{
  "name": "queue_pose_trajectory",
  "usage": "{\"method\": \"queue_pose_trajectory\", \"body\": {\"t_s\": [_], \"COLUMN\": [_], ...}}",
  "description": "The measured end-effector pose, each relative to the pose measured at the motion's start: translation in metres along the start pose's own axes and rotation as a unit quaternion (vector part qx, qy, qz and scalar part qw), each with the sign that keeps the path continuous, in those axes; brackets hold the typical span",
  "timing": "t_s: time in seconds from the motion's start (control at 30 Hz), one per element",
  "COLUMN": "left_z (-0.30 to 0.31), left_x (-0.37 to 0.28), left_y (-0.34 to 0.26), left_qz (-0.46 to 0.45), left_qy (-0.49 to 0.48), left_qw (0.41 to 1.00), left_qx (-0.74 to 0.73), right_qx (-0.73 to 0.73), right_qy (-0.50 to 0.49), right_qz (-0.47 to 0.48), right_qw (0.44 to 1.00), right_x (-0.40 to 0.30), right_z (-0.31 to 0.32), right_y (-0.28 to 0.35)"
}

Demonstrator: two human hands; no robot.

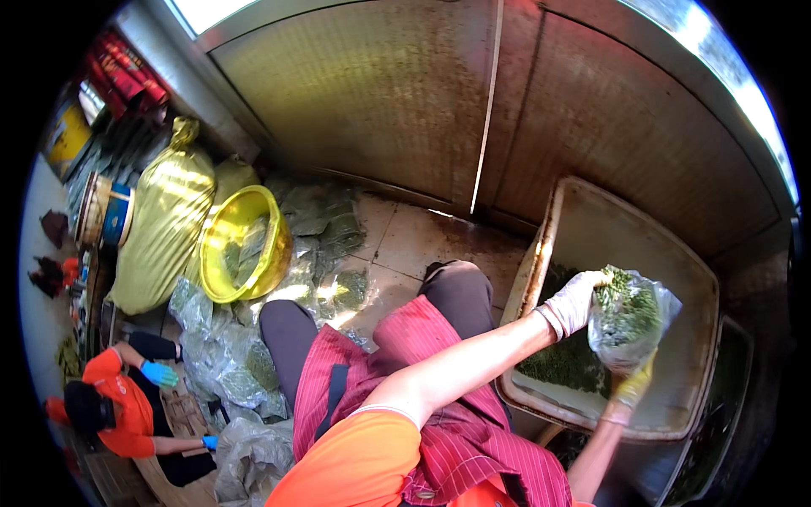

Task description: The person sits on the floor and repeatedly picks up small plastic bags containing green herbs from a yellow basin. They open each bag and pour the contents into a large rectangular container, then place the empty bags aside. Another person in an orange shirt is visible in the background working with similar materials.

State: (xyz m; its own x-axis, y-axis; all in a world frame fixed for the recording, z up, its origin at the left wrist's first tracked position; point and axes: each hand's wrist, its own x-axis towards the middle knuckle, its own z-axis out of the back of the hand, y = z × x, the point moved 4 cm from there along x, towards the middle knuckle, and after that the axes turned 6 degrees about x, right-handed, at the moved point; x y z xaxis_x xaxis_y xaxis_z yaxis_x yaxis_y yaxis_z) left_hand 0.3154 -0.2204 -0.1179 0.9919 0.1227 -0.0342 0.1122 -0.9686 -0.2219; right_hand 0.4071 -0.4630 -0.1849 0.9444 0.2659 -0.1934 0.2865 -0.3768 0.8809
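Note:
A clear plastic bag filled with small green plant pieces is between my two gloved hands, over a large white tub with a stained rim. My left hand, in a whitish glove, grips the bag's upper left side. From below, my right hand in a yellowish glove holds the bag; part of that hand is hidden behind it. More loose green plant pieces lie on the bottom of the tub, along its near left side.
Left of my knees stands a yellow plastic basin with filled bags in it. Many filled clear bags cover the floor around it. A tied yellow sack leans behind. A co-worker in blue gloves sits at the lower left. Stained panels rise ahead.

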Motion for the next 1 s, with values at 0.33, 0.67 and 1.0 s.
{"method": "queue_pose_trajectory", "body": {"t_s": [0.33,0.67,1.0], "left_z": [0.044,0.072,0.063], "left_x": [-0.059,-0.085,-0.129], "left_y": [-0.052,-0.074,-0.091], "left_qz": [0.146,0.078,0.063], "left_qy": [-0.284,-0.270,-0.196], "left_qw": [0.878,0.911,0.922], "left_qx": [0.357,0.302,0.327], "right_qx": [-0.427,-0.365,-0.148], "right_qy": [0.048,0.043,0.199], "right_qz": [0.245,0.161,0.065], "right_qw": [0.869,0.916,0.967], "right_x": [0.016,0.053,0.020], "right_z": [-0.102,-0.119,-0.195], "right_y": [0.053,0.032,0.047]}}
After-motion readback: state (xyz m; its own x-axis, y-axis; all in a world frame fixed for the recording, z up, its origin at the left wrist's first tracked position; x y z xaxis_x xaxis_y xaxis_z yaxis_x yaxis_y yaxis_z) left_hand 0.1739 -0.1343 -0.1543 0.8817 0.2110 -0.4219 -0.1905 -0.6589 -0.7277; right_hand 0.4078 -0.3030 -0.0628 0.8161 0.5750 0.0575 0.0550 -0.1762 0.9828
